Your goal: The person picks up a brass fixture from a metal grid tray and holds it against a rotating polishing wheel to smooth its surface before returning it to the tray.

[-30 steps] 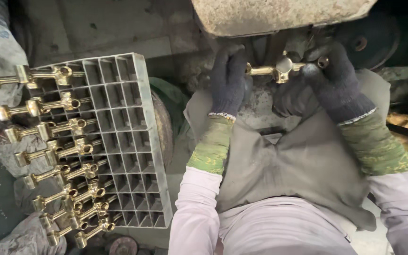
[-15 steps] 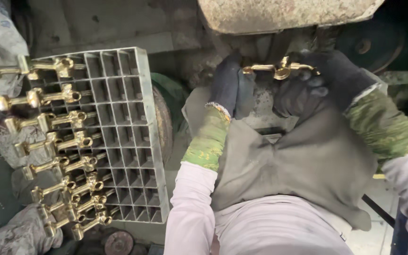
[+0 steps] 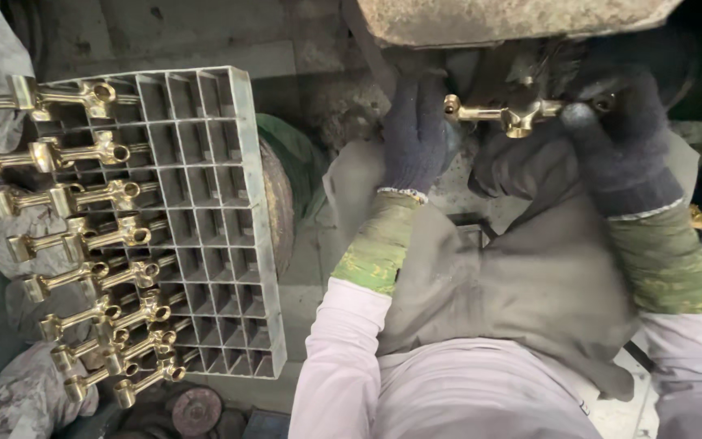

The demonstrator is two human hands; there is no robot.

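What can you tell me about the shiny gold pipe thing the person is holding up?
The brass fitting looks like polished gold-coloured metal. It is a thin bar lying level, with an open round end on the left and a stubby knob pointing down near the middle. The gloved left hand and gloved right hand hold it from each side, just under a worn grey slab.

I am in a metalworking shop: rows of raw brass tap fittings (image 3: 83, 236) lie along the left edge of a grey plastic grid crate (image 3: 213, 211), grimy concrete and a dust-caked machine housing (image 3: 513, 16) surround me, and I wear a heavy grey apron (image 3: 522, 284).
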